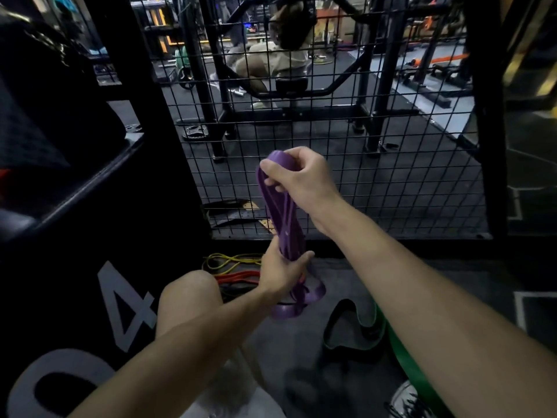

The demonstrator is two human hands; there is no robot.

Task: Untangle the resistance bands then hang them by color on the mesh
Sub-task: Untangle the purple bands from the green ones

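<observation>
- We note the black wire mesh [346,152] standing directly beyond both hands, its grid filling the middle of the view; no band hangs on the part we can see.
- We note a large black box [99,236] with pale numerals to the left of the left hand, and a dark mat floor [337,279] below both hands.
- We record a wide green band [407,360] lying on the floor below the right forearm, partly hidden by that arm.
- We record a darker green looped band [352,330] on the floor, below and to the right of the left hand, just beside the wide green one.
- We record the purple bands [281,218] as a bundle of several strands stretched upright between the two hands, in front of the mesh; their lower loops hang beneath the left hand, close to the floor.
- The right hand [301,176] is above, fingers curled and clamped on the top loop of the purple bands.
- The left hand [281,271] is below, fingers wrapped round the same bundle near its lower part.
- We observe a yellow band [229,260] on the floor to the left of the left hand, near the foot of the mesh.
- We observe a red band [238,277] just beside the yellow one, nearer the person's knee [190,297]; whether the two touch, we cannot tell.
</observation>
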